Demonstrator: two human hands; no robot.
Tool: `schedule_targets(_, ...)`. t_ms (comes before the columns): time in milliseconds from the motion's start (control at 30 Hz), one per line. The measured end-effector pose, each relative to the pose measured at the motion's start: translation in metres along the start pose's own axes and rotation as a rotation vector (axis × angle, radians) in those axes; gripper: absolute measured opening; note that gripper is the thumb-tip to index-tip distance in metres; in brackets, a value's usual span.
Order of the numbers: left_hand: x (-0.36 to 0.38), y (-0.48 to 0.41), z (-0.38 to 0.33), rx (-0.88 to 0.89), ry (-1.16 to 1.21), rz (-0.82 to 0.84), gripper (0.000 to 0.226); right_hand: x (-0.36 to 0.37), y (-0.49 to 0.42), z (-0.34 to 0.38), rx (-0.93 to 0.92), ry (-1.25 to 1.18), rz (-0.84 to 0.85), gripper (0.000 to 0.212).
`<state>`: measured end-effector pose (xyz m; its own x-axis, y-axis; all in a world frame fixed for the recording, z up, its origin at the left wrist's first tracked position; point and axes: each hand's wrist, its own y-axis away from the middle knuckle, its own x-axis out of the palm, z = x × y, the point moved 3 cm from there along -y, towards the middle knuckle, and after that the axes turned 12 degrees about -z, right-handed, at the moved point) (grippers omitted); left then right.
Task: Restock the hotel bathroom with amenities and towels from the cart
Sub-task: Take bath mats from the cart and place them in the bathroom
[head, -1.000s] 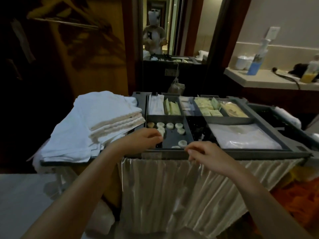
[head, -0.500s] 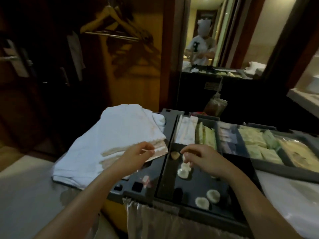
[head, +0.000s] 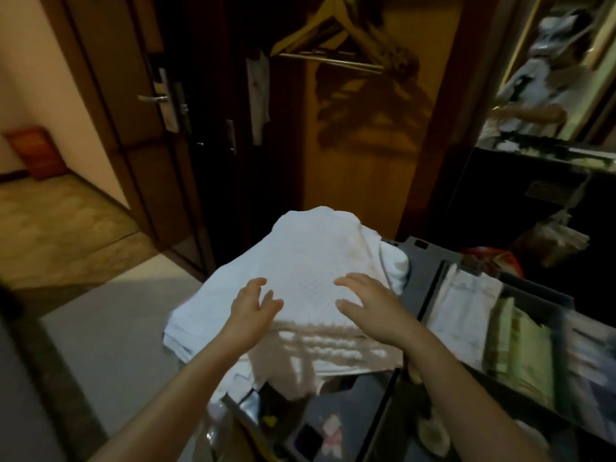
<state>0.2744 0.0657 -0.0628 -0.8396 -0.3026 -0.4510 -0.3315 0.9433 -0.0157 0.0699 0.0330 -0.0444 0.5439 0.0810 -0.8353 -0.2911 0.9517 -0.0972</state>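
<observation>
A stack of folded white towels [head: 306, 258] lies on the left end of the grey cart [head: 418, 281]. My left hand [head: 251, 310] hovers over the stack's near left part with fingers spread and holding nothing. My right hand [head: 370, 303] reaches over the stack's near right part, fingers straight and slightly spread, just above or touching the top towel. To the right, the cart's tray compartments hold white packets [head: 463, 308] and green packets [head: 523, 348]. Small round white soaps [head: 431, 433] lie in a dark compartment by my right forearm.
An open wardrobe with wooden hangers [head: 328, 38] stands behind the cart. A dark door with a metal handle [head: 156, 98] is at the left, and the corridor floor lies beyond it. A mirror [head: 546, 85] at the upper right reflects a person.
The view has swung left onto the towels. My right hand left the soap compartment and came over the towel stack; my left hand let go of the towel's edge and opened above it.
</observation>
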Motion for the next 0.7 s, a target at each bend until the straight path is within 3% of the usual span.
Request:
schedule_targets(167, 0.000, -0.051, 0.008, -0.080, 0.143, -0.011, 0.048, 0.041, -0.054, 0.000, 0.118, 0.144, -0.022, 0.056)
schedule_targets(267, 0.004, -0.086, 0.008, -0.081, 0.166, -0.004, 0.045, 0.056, -0.071, -0.005, 0.143, 0.266, -0.135, 0.058)
schedule_targets(467, 0.021, -0.137, -0.002, -0.106, 0.168, 0.107, 0.044, 0.055, -0.090, -0.018, 0.310, 0.237, -0.234, 0.057)
schedule_targets(633, 0.035, -0.180, -0.005, -0.509, 0.547, 0.214, 0.036, 0.051, -0.092, -0.027, 0.425, 0.117, -0.306, 0.054)
schedule_targets(700, 0.042, -0.192, -0.005, -0.595, 0.543, 0.302, 0.047, 0.049, -0.091, -0.028, 0.455, 0.084, -0.331, 0.053)
